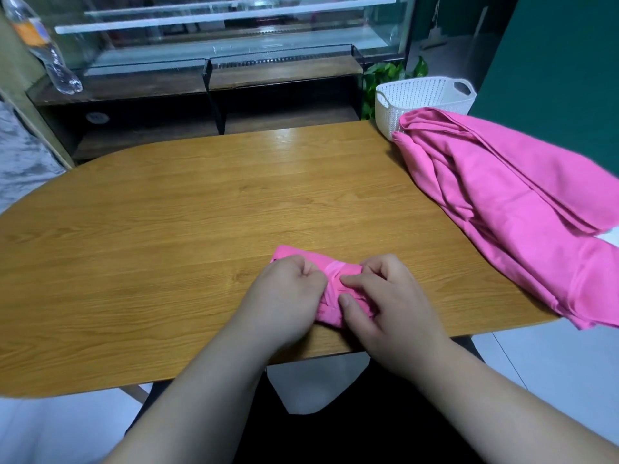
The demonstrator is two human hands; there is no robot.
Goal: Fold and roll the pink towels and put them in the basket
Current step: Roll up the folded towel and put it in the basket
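Head view: small pink towel [330, 279] lies on the wooden table [167, 222], centre, near the front edge, mostly covered by both hands.
Towel look: bright pink, bunched into a compact, creased bundle. A flat corner shows beyond the left knuckles. Whether it is a tidy roll, cannot tell.
Towel heap [512, 202]: same pink, loose layered folds, on the table's right side and draping over its edge. Far end touches the basket.
Basket [422, 95]: white, perforated, with handle cut-outs, at the table's far right corner.
Writing: clear plastic bottle [40, 45], far left, carries an orange and blue label. Print too blurred to read.
Left hand [284, 296]: fingers curled tight, gripping the bundle's left side.
Right hand [392, 303]: thumb and forefinger close together, pinching cloth on the bundle's right side, other fingers curled over it.
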